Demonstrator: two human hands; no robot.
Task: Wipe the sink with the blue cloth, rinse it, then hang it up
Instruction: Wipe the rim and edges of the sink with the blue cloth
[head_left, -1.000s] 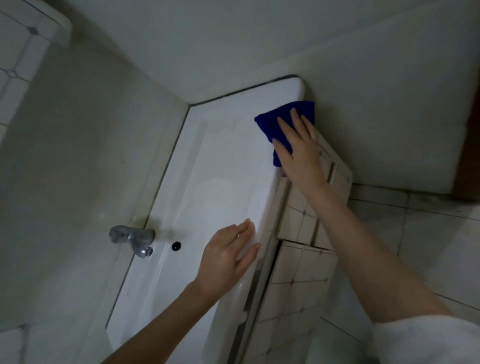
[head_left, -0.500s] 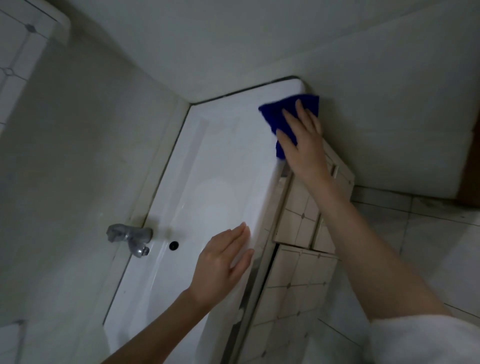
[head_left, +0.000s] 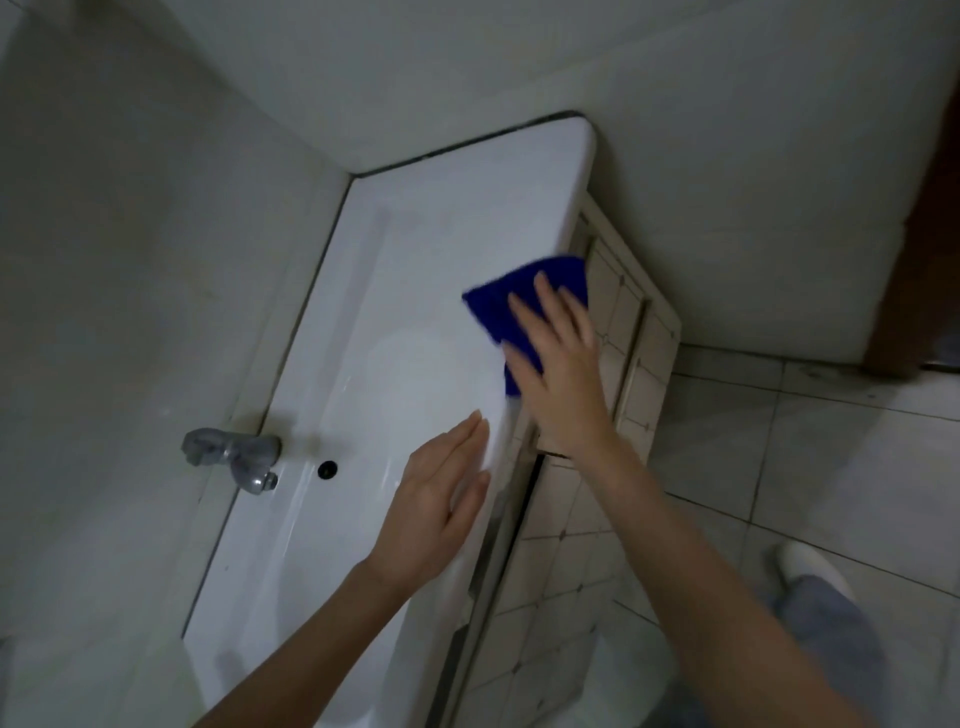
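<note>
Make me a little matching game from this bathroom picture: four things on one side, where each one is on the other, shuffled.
Things:
1. blue cloth
2. left hand
3. tap
4. right hand

Places:
A. at the wall side of the sink
B. flat on the sink's front rim, bare
C. pressed on top of the cloth
D. on the front rim, under a palm

Pairs: 1-D, 2-B, 3-A, 4-C
</note>
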